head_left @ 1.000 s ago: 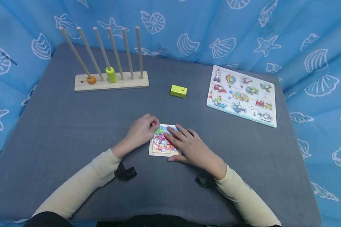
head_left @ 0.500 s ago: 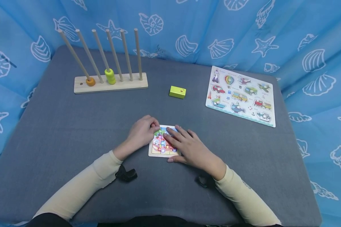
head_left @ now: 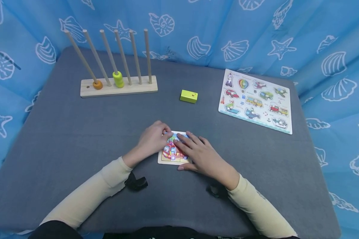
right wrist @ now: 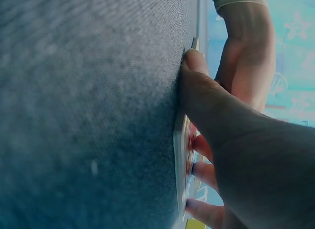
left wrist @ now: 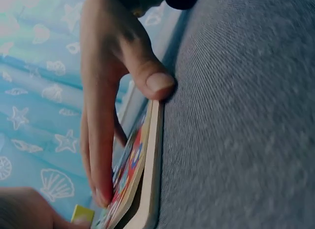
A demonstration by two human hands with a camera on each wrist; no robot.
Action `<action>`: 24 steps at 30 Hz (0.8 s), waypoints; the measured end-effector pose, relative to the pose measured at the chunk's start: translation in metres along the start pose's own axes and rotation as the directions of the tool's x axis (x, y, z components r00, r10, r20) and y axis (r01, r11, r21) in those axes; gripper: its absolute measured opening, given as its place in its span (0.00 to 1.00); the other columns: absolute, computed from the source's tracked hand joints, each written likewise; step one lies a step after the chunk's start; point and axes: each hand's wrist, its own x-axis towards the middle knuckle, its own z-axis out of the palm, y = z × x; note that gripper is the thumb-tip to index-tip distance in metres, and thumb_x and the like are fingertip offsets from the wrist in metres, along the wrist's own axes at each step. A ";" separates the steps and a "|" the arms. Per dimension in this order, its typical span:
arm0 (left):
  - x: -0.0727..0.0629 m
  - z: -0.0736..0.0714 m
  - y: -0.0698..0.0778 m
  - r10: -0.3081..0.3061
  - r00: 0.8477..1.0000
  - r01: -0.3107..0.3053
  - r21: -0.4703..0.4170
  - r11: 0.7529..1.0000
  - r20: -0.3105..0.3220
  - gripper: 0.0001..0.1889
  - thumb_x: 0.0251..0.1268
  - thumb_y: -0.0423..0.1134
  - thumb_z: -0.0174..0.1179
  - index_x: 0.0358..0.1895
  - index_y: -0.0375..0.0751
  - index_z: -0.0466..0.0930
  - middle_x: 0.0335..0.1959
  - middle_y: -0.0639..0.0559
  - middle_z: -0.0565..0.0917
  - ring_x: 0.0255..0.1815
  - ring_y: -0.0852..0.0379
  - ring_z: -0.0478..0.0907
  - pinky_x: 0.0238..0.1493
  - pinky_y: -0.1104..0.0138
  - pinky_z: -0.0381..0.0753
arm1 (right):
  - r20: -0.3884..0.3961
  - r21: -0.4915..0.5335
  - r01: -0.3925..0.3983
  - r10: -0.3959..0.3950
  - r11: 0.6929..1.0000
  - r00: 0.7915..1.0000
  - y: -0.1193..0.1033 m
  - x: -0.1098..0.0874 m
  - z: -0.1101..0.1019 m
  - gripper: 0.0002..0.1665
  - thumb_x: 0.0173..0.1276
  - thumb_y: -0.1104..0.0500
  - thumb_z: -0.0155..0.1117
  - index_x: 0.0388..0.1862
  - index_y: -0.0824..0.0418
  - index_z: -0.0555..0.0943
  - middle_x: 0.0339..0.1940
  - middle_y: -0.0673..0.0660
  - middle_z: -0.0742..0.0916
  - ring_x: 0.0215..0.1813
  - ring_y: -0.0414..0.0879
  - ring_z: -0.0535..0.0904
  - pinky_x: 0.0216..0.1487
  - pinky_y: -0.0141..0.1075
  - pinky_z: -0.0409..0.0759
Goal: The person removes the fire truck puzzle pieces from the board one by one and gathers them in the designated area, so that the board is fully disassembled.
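Note:
A small wooden jigsaw puzzle [head_left: 174, 156] with a colourful picture lies in a pale frame at the middle of the table. My left hand [head_left: 154, 137] pinches a puzzle piece at the upper left corner, thumb and index finger together. In the left wrist view the left side of the picture layer stands tilted above the frame [left wrist: 152, 179], with a dark gap under it. My right hand [head_left: 204, 157] lies spread over the puzzle's right part, fingertips on the pieces and thumb [right wrist: 197, 61] at the lower right edge. The hands hide the top left corner and right side.
A wooden peg stand [head_left: 119, 89] with an orange ring and green rings stands at the back left. A yellow-green block [head_left: 188, 96] lies beyond the puzzle. At the right is a vehicle peg puzzle board [head_left: 256, 101]. A blue shell-print curtain [head_left: 179, 30] borders the table.
My left hand has shifted slightly to the right over the puzzle's corner, and the pieces on the left side have tilted up from the frame. The right hand has stayed in place.

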 end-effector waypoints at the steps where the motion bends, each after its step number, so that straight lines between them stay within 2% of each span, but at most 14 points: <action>1: 0.000 0.000 0.001 -0.006 1.000 0.006 -0.007 1.000 -0.006 0.07 0.68 0.41 0.57 0.37 0.43 0.82 0.32 0.51 0.74 0.28 0.55 0.70 0.28 0.65 0.66 | 0.003 -0.002 -0.003 0.003 1.000 1.000 0.000 0.000 0.000 0.50 0.62 0.29 0.56 0.77 0.50 0.56 0.77 0.54 0.61 0.77 0.55 0.51 0.66 0.58 0.61; 12: 0.001 0.002 0.000 -0.023 0.997 0.018 -0.068 0.998 -0.069 0.06 0.67 0.38 0.56 0.34 0.41 0.82 0.29 0.51 0.75 0.27 0.56 0.70 0.29 0.66 0.66 | 0.001 -0.041 -0.015 0.015 0.999 1.000 -0.005 0.001 -0.002 0.48 0.64 0.29 0.54 0.76 0.50 0.56 0.77 0.54 0.60 0.77 0.57 0.53 0.64 0.56 0.64; 16: 0.000 0.003 0.000 0.006 0.997 -0.006 -0.007 1.000 -0.078 0.08 0.68 0.38 0.55 0.34 0.42 0.82 0.30 0.51 0.76 0.25 0.56 0.70 0.27 0.65 0.67 | -0.005 -0.049 -0.006 0.006 0.999 1.000 -0.005 0.002 -0.003 0.49 0.63 0.29 0.55 0.76 0.50 0.57 0.77 0.54 0.61 0.76 0.57 0.54 0.63 0.56 0.65; 20: 0.000 0.004 0.001 0.028 0.998 -0.023 0.082 0.996 -0.053 0.09 0.70 0.39 0.52 0.35 0.43 0.81 0.33 0.52 0.77 0.24 0.56 0.72 0.26 0.64 0.70 | -0.002 -0.050 -0.005 0.005 0.999 1.000 -0.004 0.002 -0.003 0.50 0.62 0.29 0.55 0.76 0.50 0.57 0.77 0.54 0.62 0.76 0.57 0.54 0.63 0.56 0.65; 24: 0.001 0.003 0.003 0.030 0.999 -0.028 0.075 0.997 -0.029 0.08 0.69 0.39 0.54 0.36 0.42 0.82 0.34 0.51 0.77 0.26 0.56 0.72 0.27 0.64 0.71 | -0.001 -0.041 -0.010 0.010 0.999 1.000 -0.004 0.001 -0.002 0.50 0.62 0.29 0.55 0.76 0.50 0.57 0.76 0.54 0.62 0.76 0.57 0.54 0.63 0.56 0.65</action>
